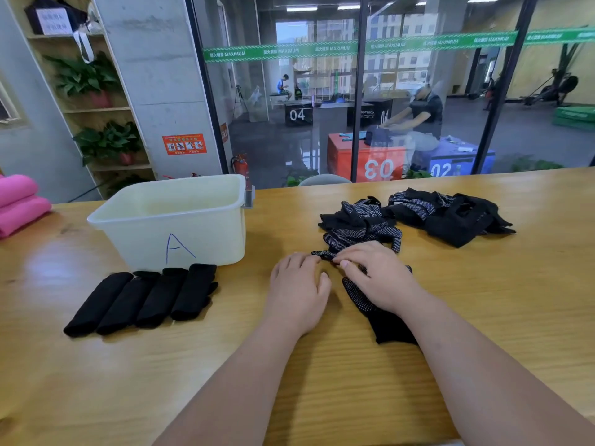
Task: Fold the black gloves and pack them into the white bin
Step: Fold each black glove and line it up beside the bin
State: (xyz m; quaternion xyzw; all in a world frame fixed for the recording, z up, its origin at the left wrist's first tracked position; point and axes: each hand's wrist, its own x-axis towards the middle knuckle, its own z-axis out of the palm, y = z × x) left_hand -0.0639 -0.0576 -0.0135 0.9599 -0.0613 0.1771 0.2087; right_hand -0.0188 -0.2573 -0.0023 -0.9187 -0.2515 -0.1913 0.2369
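Note:
A black dotted glove point(383, 320) lies flat on the wooden table point(322, 381), mostly under my right hand point(376, 278). That hand rests on the glove and its fingertips pinch a finger of it. My left hand point(297, 294) lies beside it on the table, fingers relaxed, its fingertips touching the same glove finger. Several folded black gloves point(145, 297) lie in a row in front of the white bin point(174, 220), which is marked "A". Behind my hands sits a loose pile of black gloves point(360, 226), and a second pile point(450, 214) lies to its right.
Pink folded cloth point(19, 201) sits at the table's left edge. A glass wall runs behind the table's far edge. A shelf with plants point(96, 91) stands at the back left.

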